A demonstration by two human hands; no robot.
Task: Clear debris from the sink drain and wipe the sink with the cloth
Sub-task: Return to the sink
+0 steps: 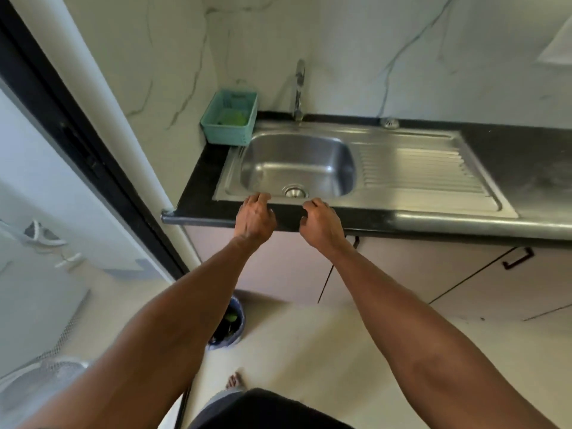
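2 hands, left hand (255,216) and right hand (320,222), fingers curled, empty, at counter edge (198,216), 1 sink (297,162), 1 drain (294,191), 1 tap (298,91)

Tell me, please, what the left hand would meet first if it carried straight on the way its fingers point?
The left hand rests on the sink's front rim, fingers pointing towards the wall. Going straight on, it would probably pass over the basin and reach its far wall first; depth is hard to judge here.

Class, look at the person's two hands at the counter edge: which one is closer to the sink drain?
The left hand: its fingertips rest on the sink rim just beside the drain. The right hand sits slightly further along, towards the draining board.
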